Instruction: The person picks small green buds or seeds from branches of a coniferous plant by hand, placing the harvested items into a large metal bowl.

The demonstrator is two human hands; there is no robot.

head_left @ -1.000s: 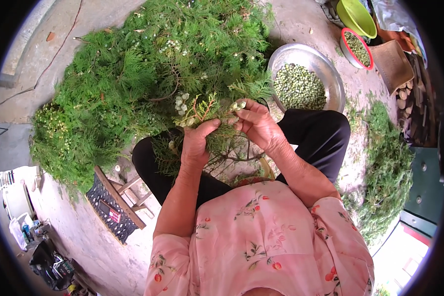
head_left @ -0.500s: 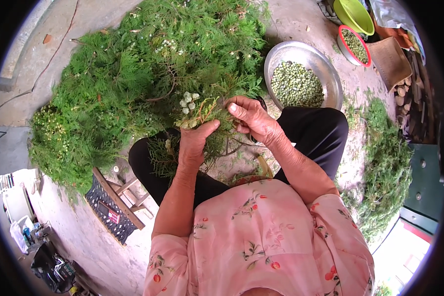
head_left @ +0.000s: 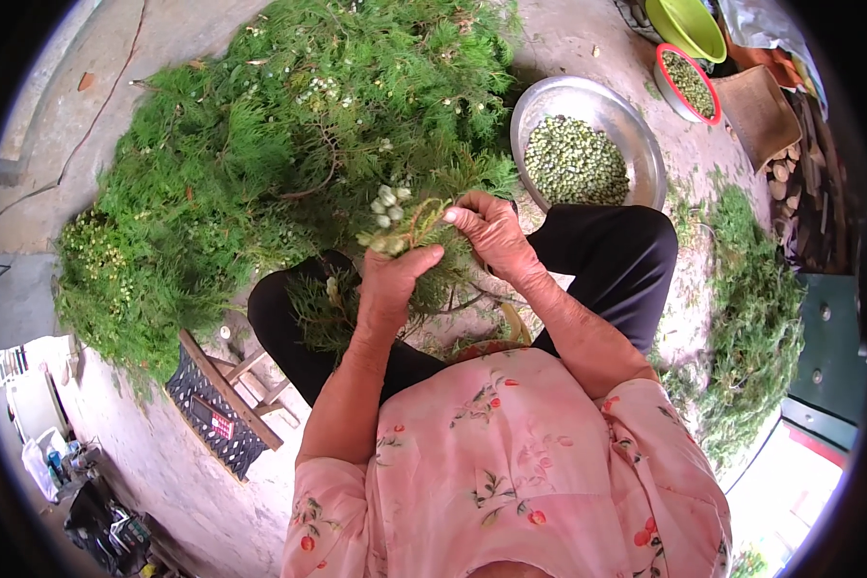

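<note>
Sprig [head_left: 422,222] in both hands [head_left: 389,279], pale cones [head_left: 389,205]

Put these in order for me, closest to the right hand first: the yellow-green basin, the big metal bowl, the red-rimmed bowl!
In the head view, from the right hand:
1. Big metal bowl: ahead and right.
2. Red-rimmed bowl: farther ahead and right.
3. Yellow-green basin: just past the red-rimmed bowl.

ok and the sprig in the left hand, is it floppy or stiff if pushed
The sprig would probably flex, since it looks thin and feathery. It's likely light, being slim with little bulk. Its pale, roundish cones could roll if they came loose.
</note>
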